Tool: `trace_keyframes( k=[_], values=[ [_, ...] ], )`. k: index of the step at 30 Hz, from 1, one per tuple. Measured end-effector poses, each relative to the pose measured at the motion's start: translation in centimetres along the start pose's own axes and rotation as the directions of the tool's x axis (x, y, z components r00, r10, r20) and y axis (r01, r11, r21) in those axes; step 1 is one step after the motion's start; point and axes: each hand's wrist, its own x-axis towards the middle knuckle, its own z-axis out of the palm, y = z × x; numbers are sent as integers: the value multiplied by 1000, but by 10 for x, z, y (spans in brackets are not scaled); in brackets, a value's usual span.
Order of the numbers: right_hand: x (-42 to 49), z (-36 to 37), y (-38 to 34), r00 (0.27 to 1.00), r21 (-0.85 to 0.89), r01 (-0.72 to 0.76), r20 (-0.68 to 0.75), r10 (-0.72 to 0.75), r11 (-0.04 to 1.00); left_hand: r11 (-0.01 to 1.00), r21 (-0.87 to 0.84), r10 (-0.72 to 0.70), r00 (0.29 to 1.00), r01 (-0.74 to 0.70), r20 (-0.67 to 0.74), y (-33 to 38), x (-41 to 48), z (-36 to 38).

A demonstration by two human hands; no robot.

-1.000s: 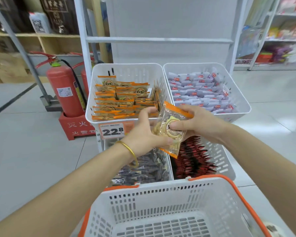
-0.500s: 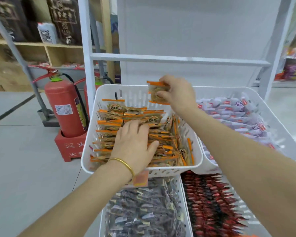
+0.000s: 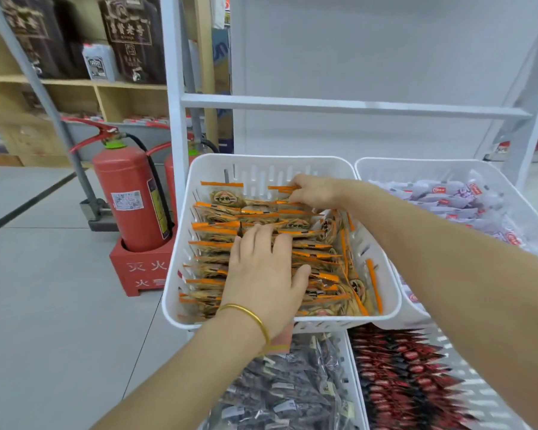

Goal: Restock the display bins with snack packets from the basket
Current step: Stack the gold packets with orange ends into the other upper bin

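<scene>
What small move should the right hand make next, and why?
Probably tuck the orange-edged clear snack packet into the back row and release: the right hand pinches it at the rear of the white slotted plastic bin; the left hand presses the stacked packets.

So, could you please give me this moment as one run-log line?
left hand: pressing orange packets | right hand: pinching packet at white bin back | step: placing

My left hand (image 3: 263,274) hides the middle orange-edged clear snack packets (image 3: 215,226) — blurred red-wrapped packets (image 3: 410,383) run off the bottom edge.
</scene>
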Motion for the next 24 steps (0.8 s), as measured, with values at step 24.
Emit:
trace_keyframes(
  k=[24],
  values=[
    [-369,372,140,831,9,-177,537,145,984,977,28,138,729,-210,671,53,-286,29]
  ],
)
